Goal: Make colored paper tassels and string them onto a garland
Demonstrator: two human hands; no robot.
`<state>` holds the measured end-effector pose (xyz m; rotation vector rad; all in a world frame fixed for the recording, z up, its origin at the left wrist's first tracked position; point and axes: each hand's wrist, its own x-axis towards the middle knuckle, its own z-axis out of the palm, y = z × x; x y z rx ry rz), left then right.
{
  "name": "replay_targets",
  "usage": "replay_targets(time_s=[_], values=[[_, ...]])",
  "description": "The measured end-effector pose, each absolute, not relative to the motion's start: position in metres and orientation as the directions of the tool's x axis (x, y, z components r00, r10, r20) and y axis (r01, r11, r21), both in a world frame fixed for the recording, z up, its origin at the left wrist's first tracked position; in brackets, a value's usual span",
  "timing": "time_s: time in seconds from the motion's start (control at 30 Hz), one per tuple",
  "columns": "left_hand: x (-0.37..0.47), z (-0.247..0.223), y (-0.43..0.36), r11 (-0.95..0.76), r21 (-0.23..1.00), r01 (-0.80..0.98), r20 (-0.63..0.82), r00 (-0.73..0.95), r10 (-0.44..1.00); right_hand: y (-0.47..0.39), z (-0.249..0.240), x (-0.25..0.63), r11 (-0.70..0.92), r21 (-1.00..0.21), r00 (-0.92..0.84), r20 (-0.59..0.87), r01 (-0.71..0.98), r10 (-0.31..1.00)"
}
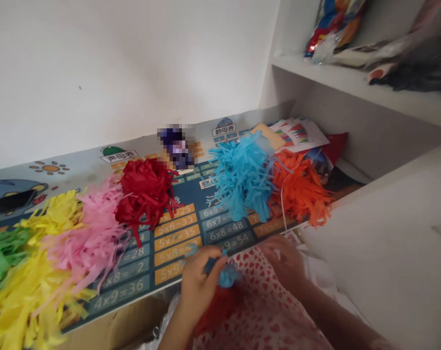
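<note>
My left hand (202,277) is closed around a bundle of blue paper strips (229,276), in front of the desk edge. Red strips (220,306) show blurred just below it, over the heart-patterned cloth (264,296). My right hand (284,260) is at the other side of that cloth, its fingers curled and smeared; what it holds, if anything, is hidden. Beyond the hands lie a blue pompom (244,177) and an orange pompom (300,187), with a thin white string (283,204) hanging near them. A dark red pompom (145,192) sits left of centre.
Pink (92,233), yellow (26,301) and green (5,255) fringed paper covers the left of the printed desk mat (178,243). Paper sheets (300,133) lie at the back right. A white shelf (351,82) holding bags overhangs the right side.
</note>
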<state>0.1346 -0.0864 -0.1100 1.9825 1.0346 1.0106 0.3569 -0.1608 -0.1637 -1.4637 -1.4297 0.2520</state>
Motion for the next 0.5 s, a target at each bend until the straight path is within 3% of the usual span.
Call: replay_targets(time_s=[0.1, 0.3, 0.37, 0.5], values=[[0.133, -0.112, -0.083, -0.4, 0.877, 0.266, 0.279, 0.395, 0.875, -0.173, -0.185, 0.388, -0.074, -0.754, 0.577, 0.431, 0.652, 0.694], [0.145, -0.114, -0.088, -0.312, 0.932, 0.182, 0.21, 0.43, 0.878, -0.148, -0.174, 0.432, -0.418, -0.53, 0.621, 0.29, 0.737, 0.728], [0.141, -0.112, -0.089, -0.272, 0.943, 0.191, 0.16, 0.459, 0.874, -0.148, -0.161, 0.434, -0.422, -0.581, 0.636, 0.224, 0.696, 0.739], [0.139, -0.112, -0.092, -0.111, 0.99, 0.086, 0.056, 0.485, 0.872, -0.157, -0.138, 0.406, -0.22, -0.872, 0.556, 0.07, 0.436, 0.828]])
